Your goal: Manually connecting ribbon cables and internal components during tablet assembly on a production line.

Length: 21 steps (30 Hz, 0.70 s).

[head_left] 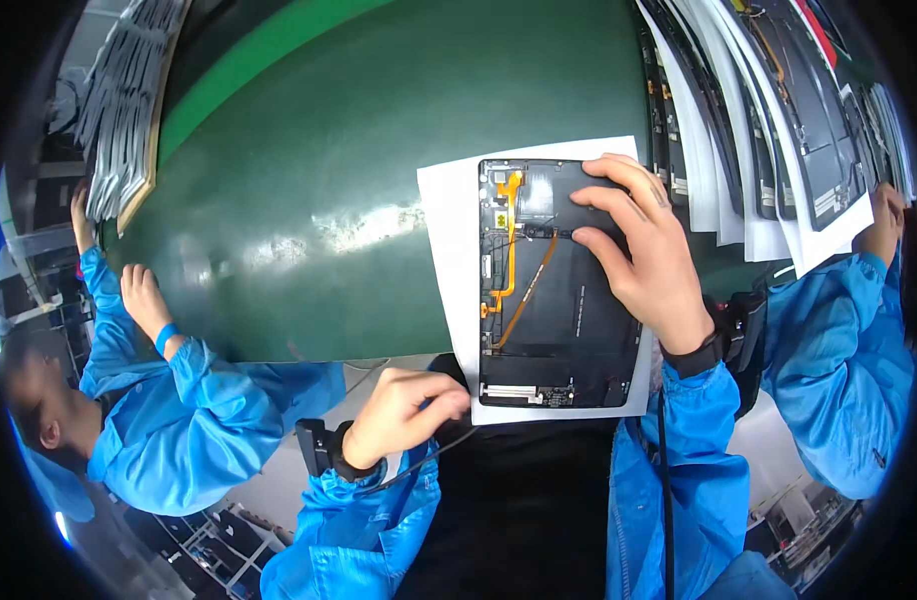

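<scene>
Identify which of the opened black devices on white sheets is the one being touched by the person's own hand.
The opened device lying alone near the table's front edge: the right hand rests on it. The others overlap in a row at upper right, untouched.

Bright even overhead light, white glare patch on the green counter (359, 225), soft shadows, strong fisheye bending toward the rim, dark vignette at corners, edges blurred, centre sharp

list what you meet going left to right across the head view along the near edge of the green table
co-worker's hand → left hand → white sheet → opened tablet → right hand → stack of tablets on sheets
</scene>
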Each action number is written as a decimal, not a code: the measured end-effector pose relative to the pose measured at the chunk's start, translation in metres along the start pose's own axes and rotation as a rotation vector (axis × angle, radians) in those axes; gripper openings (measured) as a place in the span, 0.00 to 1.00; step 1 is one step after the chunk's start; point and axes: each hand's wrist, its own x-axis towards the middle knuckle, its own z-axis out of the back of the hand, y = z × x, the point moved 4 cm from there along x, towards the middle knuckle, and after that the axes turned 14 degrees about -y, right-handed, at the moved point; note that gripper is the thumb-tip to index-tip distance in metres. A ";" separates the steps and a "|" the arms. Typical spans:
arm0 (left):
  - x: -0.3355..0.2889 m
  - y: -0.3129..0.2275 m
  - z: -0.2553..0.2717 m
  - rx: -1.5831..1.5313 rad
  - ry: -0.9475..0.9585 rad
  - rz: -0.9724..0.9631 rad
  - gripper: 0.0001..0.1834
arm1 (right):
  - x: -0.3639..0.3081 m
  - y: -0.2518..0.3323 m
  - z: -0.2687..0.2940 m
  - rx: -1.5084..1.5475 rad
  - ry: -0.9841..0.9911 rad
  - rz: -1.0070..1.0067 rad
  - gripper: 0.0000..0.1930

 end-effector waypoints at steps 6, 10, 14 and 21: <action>-0.020 0.076 -0.020 -0.320 -0.236 0.002 0.20 | -0.001 0.014 -0.004 0.090 -0.055 0.009 0.13; -0.019 0.068 -0.048 -0.682 -0.154 0.167 0.18 | -0.014 0.033 0.019 0.260 -0.071 0.001 0.11; -0.014 0.038 -0.029 -0.278 -0.296 0.006 0.13 | -0.039 0.057 0.071 0.230 -0.161 0.139 0.09; 0.009 0.044 0.045 -0.550 -0.611 0.061 0.06 | -0.067 0.010 0.185 -0.072 -0.818 -0.045 0.10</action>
